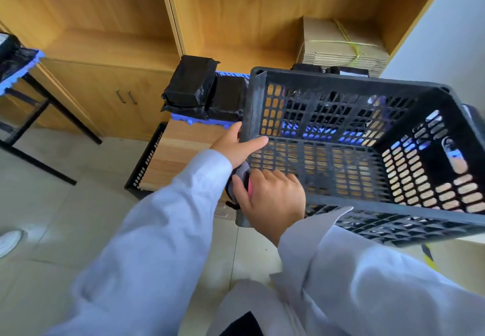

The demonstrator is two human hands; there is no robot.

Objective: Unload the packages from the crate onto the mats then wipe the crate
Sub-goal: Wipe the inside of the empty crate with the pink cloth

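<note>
The black slotted crate (354, 146) is tipped on its side with its open mouth turned toward the camera, and its right end runs out of the picture. No package shows inside it; its perforated walls let the wood and blue behind show through. The left hand (236, 144) grips the crate's left corner post, thumb lying along the inner edge and the fingers wrapped behind the wall, out of sight. Just below that hand, the right hand (273, 196) presses a grey and pink cloth (242, 178) against the crate's lower left corner; most of the cloth is covered by the hand, so its shape is hard to make out, and the fingers curl around it. Both forearms wear pale sleeves (147, 244).

Left of the crate, black wrapped packages (190, 84) are stacked on a blue mat (194, 120) on a wooden table (183, 152). More packages behind the crate's upper rim are mostly hidden. Far left of the crate, another blue mat (18, 73) with a black package is cut off by the frame edge. Above the crate, flattened cardboard (341, 47) sits in a wooden shelf.
</note>
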